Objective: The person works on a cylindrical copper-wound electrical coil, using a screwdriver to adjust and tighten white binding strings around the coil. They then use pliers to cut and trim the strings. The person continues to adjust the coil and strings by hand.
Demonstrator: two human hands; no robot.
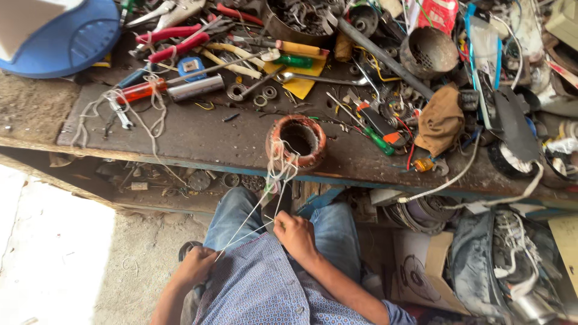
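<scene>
A round copper-wound motor coil sits at the front edge of the dark workbench. White string hangs from its near side and runs down toward my lap in taut strands. My left hand pinches the end of one strand low beside my left knee. Closer to the bench, above my right thigh, my right hand grips the other strands. I sit in blue jeans and a patterned blue shirt.
The bench holds red-handled pliers, a red-handled screwdriver, a metal cylinder, washers, a brown rag, a perforated metal can and tangled wires. A blue lid lies far left. Coils and cardboard sit under the bench at right.
</scene>
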